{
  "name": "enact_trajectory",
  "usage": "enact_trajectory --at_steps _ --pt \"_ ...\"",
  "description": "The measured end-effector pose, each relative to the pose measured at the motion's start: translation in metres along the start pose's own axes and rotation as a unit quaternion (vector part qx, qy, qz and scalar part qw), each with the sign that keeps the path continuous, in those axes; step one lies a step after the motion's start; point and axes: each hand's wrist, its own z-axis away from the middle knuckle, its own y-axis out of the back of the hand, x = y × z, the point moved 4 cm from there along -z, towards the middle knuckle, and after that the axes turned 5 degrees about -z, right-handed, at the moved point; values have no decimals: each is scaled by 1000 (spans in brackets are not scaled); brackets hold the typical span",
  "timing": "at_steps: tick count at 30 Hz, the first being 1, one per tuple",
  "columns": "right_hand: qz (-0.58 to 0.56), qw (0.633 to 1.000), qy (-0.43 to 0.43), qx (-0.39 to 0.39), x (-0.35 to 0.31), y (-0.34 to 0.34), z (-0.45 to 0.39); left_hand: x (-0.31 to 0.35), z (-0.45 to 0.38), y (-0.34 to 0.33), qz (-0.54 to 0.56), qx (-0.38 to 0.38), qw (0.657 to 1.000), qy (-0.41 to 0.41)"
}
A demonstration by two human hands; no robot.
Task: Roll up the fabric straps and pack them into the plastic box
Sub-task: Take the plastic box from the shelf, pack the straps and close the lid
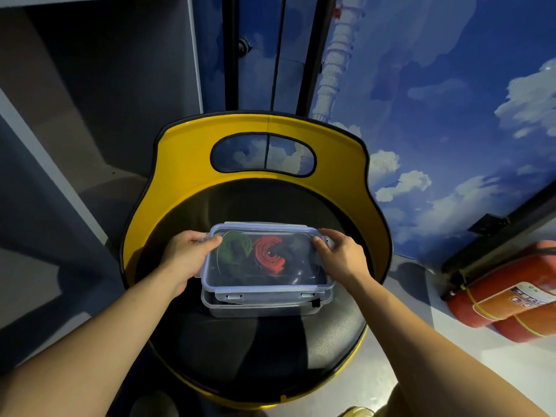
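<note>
I hold the lid (pixel 264 260) over the box (pixel 264 308), left hand (pixel 188 254) and right hand (pixel 340 252) gripping its ends. Align all corners, then press flat before latching.

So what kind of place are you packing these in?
Probably an indoor lounge or play-type room, not a workshop: the plastic box sits on a round yellow-backed chair, a sky-and-cloud mural covers the wall, and red fire extinguishers lie on the floor.

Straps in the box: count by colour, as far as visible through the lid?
Green strap: 1
Red strap: 1
Dark straps: cannot count, too murky under the lid
Total clearly visible: 2
</note>
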Motion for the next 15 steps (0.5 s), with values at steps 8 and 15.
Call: enact_trajectory --at_steps 8,15 --pt "28 999 0 -16 2 -2 5 -2 9 3 -62 -12 996 -63" --pt "58 998 -6 -20 4 -2 7 -1 14 -4 -196 10 964 -181"
